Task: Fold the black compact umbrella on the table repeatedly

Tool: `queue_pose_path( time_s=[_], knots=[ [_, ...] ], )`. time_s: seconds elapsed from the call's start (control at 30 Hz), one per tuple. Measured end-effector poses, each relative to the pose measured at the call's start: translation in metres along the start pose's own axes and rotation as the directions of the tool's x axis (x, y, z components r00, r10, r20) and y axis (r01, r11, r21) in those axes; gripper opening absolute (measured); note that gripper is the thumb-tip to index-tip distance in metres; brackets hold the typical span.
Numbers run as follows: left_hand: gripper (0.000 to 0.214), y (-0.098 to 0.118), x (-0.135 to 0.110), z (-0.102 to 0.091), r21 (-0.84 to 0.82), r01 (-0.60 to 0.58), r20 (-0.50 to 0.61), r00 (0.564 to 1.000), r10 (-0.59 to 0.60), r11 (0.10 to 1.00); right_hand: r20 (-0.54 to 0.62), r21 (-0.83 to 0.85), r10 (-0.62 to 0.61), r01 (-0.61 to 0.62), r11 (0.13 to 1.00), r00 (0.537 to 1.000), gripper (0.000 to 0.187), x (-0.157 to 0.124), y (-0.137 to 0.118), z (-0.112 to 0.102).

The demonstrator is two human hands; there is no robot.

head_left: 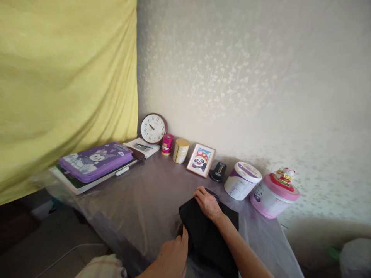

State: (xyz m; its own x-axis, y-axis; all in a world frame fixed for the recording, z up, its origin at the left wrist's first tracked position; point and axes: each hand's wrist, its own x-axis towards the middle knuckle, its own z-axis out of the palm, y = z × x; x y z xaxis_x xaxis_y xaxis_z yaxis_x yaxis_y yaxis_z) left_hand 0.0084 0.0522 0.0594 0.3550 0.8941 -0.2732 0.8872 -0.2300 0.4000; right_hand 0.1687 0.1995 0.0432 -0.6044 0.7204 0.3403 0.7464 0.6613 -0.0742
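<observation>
Touching a black cloth on the desk, the hands come at it from two sides. The right hand lies across the cloth's far end, its fingers curled down over the edge. The fingertips are hidden, so whether it grips or only rests cannot be told. The left hand sits lower and closer to the body at the cloth's left edge, its thumb raised against the fabric, and its hold is just as unclear. The cloth's long axis runs from the person out toward the wall, so the right hand is nearer the far end. Just beyond stand a white tub with a purple lid and a pink tub topped by a lucky-cat figurine. A framed panda picture stands against the wall.
</observation>
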Motion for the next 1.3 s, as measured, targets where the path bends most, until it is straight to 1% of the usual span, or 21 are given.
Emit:
queue_pose_path(
  time_s=[0.13, 0.17, 0.23, 0.3, 0.33, 0.4, 0.47, 0.5, 0.6, 0.67, 0.8, 0.87, 0.93, 1.03, 1.1, 1.17, 1.3],
  knots=[
    [0.071, 0.001, -0.002, 0.002, 0.08, 0.011, -0.023, 1.0, -0.009, 0.997, -0.007, -0.016, 0.019, -0.019, 1.0, 1.0, 0.012, -0.002, 0.002, 0.003],
    [0.067, 0.0, -0.002, 0.005, 0.091, 0.026, -0.056, 0.998, -0.02, 0.996, -0.011, -0.02, 0.023, -0.023, 1.0, 1.0, 0.012, -0.002, 0.002, 0.004],
    [0.06, -0.004, 0.001, 0.011, 0.109, 0.04, -0.173, 0.985, -0.02, 0.993, -0.016, -0.027, 0.028, -0.028, 0.999, 0.999, 0.012, -0.003, 0.003, 0.005],
    [0.06, -0.009, 0.005, 0.017, 0.133, -0.011, -0.3, 0.953, 0.051, 0.991, -0.021, -0.035, 0.028, -0.028, 0.999, 0.999, 0.014, -0.004, 0.002, 0.006],
    [0.063, -0.011, 0.009, 0.02, 0.148, -0.07, -0.343, 0.932, 0.117, 0.987, -0.023, -0.039, 0.027, -0.027, 0.999, 0.999, 0.016, -0.004, 0.002, 0.007],
    [0.07, -0.015, 0.016, 0.026, 0.172, -0.204, -0.379, 0.889, 0.256, 0.964, -0.032, -0.048, 0.024, -0.025, 0.999, 0.999, 0.021, -0.004, 0.002, 0.008],
    [0.074, -0.019, 0.023, 0.031, 0.183, -0.296, -0.368, 0.863, 0.345, 0.937, -0.04, -0.054, 0.018, -0.021, 0.998, 0.999, 0.026, -0.004, 0.003, 0.008],
    [0.075, -0.02, 0.026, 0.035, 0.181, -0.314, -0.354, 0.864, 0.36, 0.932, -0.044, -0.056, 0.015, -0.017, 0.998, 0.999, 0.028, -0.003, 0.002, 0.007],
    [0.078, -0.023, 0.031, 0.044, 0.168, -0.316, -0.318, 0.879, 0.355, 0.934, -0.043, -0.045, -0.017, 0.015, 0.999, 0.999, 0.03, -0.006, -0.004, 0.0],
    [0.08, -0.026, 0.032, 0.049, 0.165, -0.314, -0.315, 0.881, 0.352, 0.935, -0.031, -0.029, -0.057, 0.056, 0.998, 0.998, 0.029, -0.013, -0.014, -0.007],
    [0.082, -0.027, 0.034, 0.053, 0.154, -0.314, -0.294, 0.89, 0.347, 0.937, -0.035, 0.089, -0.136, 0.138, 0.986, 0.99, 0.027, -0.035, -0.035, -0.016],
    [0.083, -0.026, 0.035, 0.055, 0.144, -0.295, -0.285, 0.902, 0.325, 0.945, -0.058, 0.139, -0.134, 0.141, 0.98, 0.989, 0.028, -0.043, -0.035, -0.014],
    [0.086, -0.024, 0.035, 0.056, 0.137, -0.264, -0.288, 0.912, 0.293, 0.955, -0.067, 0.146, -0.089, 0.098, 0.984, 0.994, 0.028, -0.044, -0.026, -0.008],
    [0.088, -0.022, 0.033, 0.054, 0.136, -0.234, -0.285, 0.921, 0.264, 0.963, -0.013, 0.125, 0.046, -0.044, 0.991, 0.999, 0.029, -0.035, 0.0, 0.0],
    [0.088, -0.021, 0.031, 0.051, 0.142, -0.228, -0.274, 0.926, 0.259, 0.963, 0.026, 0.109, 0.122, -0.124, 0.986, 0.992, 0.03, -0.027, 0.017, 0.002],
    [0.087, -0.02, 0.03, 0.048, 0.15, -0.221, -0.263, 0.931, 0.255, 0.964, 0.041, 0.1, 0.169, -0.172, 0.98, 0.985, 0.032, -0.02, 0.031, 0.002],
    [0.082, -0.018, 0.028, 0.043, 0.163, -0.215, -0.253, 0.934, 0.251, 0.963, 0.059, 0.083, 0.266, -0.271, 0.959, 0.962, 0.037, -0.013, 0.046, 0.002]
  ],
)
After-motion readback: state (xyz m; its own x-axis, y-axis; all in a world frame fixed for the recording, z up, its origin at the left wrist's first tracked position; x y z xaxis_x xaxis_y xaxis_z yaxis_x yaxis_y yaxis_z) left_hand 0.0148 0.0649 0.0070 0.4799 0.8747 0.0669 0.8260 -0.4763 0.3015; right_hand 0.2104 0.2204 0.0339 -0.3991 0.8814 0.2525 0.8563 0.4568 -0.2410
